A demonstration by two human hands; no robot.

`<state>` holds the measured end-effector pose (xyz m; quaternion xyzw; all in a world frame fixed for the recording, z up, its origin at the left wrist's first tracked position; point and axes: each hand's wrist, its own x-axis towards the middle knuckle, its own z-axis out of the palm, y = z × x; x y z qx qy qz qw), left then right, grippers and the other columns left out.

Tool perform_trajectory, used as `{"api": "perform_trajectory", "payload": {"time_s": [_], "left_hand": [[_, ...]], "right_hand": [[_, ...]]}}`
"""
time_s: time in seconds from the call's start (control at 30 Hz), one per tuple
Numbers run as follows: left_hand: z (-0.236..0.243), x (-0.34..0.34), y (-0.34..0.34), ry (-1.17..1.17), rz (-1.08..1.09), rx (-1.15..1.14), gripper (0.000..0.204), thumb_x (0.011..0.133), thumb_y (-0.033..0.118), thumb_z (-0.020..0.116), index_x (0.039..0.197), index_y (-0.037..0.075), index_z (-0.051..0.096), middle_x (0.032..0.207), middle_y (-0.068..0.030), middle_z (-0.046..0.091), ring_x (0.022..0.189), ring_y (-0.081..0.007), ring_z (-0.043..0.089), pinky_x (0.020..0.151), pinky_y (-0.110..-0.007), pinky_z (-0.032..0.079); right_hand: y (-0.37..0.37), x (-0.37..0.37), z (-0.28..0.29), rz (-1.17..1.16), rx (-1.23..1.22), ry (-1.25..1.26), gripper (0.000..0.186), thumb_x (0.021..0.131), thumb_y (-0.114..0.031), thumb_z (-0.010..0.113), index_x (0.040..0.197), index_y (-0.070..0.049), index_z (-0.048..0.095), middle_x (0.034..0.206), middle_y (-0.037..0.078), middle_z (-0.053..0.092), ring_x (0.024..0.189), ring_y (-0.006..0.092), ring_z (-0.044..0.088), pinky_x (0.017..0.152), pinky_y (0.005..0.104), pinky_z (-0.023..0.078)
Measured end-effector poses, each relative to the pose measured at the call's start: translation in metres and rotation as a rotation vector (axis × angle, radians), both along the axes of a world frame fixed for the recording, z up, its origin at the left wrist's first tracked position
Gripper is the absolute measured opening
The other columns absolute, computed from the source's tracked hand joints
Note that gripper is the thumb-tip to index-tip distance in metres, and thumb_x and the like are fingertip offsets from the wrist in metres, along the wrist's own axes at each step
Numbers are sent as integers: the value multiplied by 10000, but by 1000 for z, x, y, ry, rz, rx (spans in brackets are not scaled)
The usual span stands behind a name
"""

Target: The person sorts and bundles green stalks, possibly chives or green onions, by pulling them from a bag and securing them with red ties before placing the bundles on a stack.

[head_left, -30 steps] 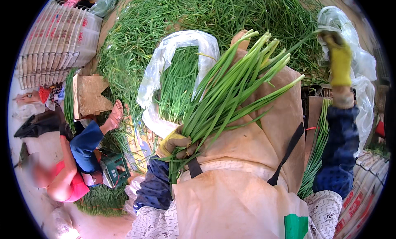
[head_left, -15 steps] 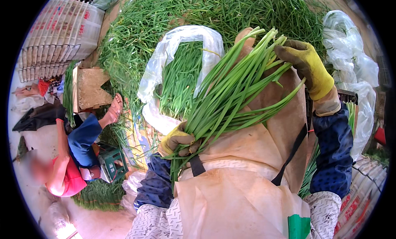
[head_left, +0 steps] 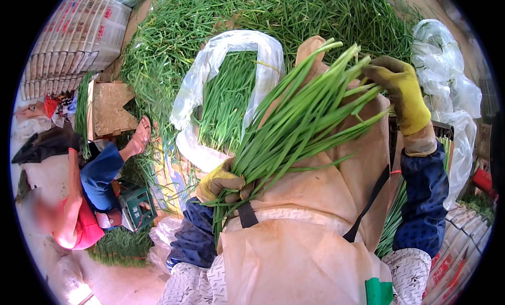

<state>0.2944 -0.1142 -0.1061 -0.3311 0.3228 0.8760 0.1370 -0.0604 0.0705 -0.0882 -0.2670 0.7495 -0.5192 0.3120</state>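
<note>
The left hand (head_left: pixel 218 184) squeezes the leafy end of a green bunch (head_left: pixel 300 127), near a see-through bag (head_left: pixel 270 46). The bunch slants over the apron (head_left: pixel 300 257) to its pale tips (head_left: pixel 348 55). There the right hand (head_left: pixel 402 86) curls its fingers; I can't tell if they pinch a stalk. This looks like picking through stalks. The next move seems to need a light pinch.

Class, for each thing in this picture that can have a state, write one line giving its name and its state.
Left hand: gloved, closed around the green bunch.
Right hand: gloved, curled at the bunch's pale ends; grip unclear.
Green bunch: held, slanting, pale ends fanned out.
White plastic bag: open, greens inside.
Heap of greens: loose, spread out.
Clear plastic: crumpled.
Apron: worn, stained.
</note>
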Motion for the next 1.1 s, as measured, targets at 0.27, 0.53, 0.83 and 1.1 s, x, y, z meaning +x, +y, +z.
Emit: {"api": "perform_trajectory", "payload": {"time_s": [0.27, 0.53, 0.83, 1.1], "left_hand": [[22, -23, -2, -103, -140, -61, 430, 673, 164, 634, 1064, -13, 601, 638, -72, 567, 412, -78, 412, 374, -199, 299], [14, -12, 0, -73, -77, -73, 387, 695, 131, 633, 1053, -12, 607, 631, -60, 567, 419, -77, 424, 372, -202, 295], [16, -19, -5, -98, -152, -61, 390, 715, 124, 635, 1077, -21, 609, 611, -56, 550, 422, -79, 424, 373, -202, 287], [28, -25, -9, -70, -206, -76, 450, 677, 112, 611, 1107, -22, 620, 605, -45, 531, 439, -76, 412, 382, -199, 277]], "right_hand": [[34, -111, 1, -415, 105, 145, 494, 830, -415, 663, 1142, -33, 642, 951, 18, 657, 857, 114, 565, 774, 244, 434], [-32, -1, 24, 152, -51, -265, 269, 860, -253, 666, 915, 11, 657, 816, 38, 657, 725, 86, 602, 679, 236, 480], [-9, -16, 25, 82, -5, -183, 275, 838, -232, 671, 941, 23, 669, 833, 66, 674, 736, 113, 621, 682, 234, 479], [16, -66, 20, -349, 62, 121, 513, 857, -320, 654, 1246, -1, 555, 1029, 50, 668, 955, 136, 619, 800, 264, 485]]}}
